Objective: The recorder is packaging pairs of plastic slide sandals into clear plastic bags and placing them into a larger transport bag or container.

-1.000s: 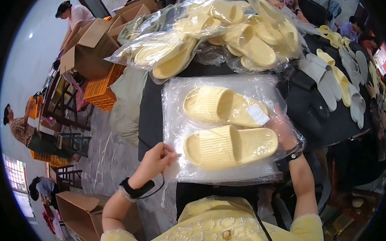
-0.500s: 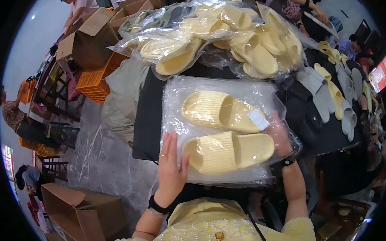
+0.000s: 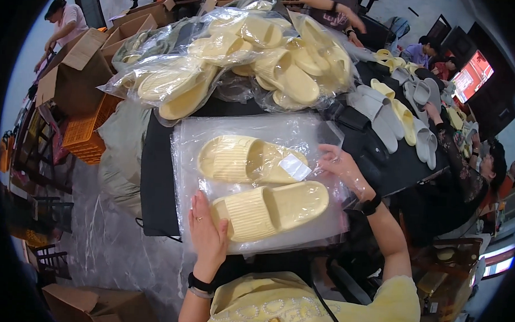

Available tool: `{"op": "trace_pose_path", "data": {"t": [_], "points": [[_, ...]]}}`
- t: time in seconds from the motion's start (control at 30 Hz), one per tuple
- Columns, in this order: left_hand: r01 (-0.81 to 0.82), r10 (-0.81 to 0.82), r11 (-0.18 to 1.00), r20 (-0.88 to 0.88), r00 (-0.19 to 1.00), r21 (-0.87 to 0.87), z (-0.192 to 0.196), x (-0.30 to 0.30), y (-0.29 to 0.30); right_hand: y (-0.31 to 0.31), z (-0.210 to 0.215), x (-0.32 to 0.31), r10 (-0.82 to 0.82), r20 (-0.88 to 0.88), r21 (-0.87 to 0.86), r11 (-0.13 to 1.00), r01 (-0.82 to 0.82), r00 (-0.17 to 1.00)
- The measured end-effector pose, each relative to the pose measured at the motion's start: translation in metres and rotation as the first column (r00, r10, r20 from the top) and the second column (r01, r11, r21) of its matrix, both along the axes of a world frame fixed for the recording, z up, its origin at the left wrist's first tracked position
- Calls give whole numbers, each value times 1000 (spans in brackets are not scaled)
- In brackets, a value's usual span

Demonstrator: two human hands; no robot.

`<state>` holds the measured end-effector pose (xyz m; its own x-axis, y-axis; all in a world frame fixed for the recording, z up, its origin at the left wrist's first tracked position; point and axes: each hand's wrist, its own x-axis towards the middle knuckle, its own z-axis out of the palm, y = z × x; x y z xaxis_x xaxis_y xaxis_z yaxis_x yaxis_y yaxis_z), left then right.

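Two pale yellow slippers, an upper slipper (image 3: 229, 159) and a lower slipper (image 3: 247, 214), lie side by side inside a clear plastic bag (image 3: 281, 128), their toes pointing left. A white paper slip (image 3: 294, 167) rests on the heel part of the upper one. My left hand (image 3: 208, 234) is flat and open against the bag's left side, by the toe of the lower slipper. At the bag's right end, my right hand (image 3: 343, 171) has bent fingers closed on the loose film. Beneath the bag is a stack of clear bags (image 3: 184, 141).
A heap of bagged yellow slippers (image 3: 283, 77) covers the table's far side. Grey slippers (image 3: 384, 117) and yellow ones line the black table (image 3: 157, 180) on the right, where a co-worker's hand (image 3: 433, 113) reaches in. Cardboard boxes (image 3: 79, 69) and an orange crate (image 3: 91, 129) stand left.
My right hand has come from the bag's lower right end, behind the film, to its upper right edge, fingers now bent. My left hand stays by the toes. The whole view has shifted.
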<state>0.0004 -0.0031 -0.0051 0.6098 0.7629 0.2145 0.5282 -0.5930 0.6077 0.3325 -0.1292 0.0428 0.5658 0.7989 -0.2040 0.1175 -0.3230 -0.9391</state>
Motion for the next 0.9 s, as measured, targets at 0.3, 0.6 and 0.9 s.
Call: {"op": "trace_pose_path", "data": {"t": [0.3,0.6,0.9], "points": [[-22,22,1000,-5,1000,-3,1,2,1,-1,-19,1,-4,212,4,1000,3,977],[-33,33,999,-23,999,15,2,-1,1,44,0,26,123,-53,136,984,-115,991],[-37,37,999,-25,999,7,-2,0,0,61,-7,29,-9,320,286,954,-88,947]]}}
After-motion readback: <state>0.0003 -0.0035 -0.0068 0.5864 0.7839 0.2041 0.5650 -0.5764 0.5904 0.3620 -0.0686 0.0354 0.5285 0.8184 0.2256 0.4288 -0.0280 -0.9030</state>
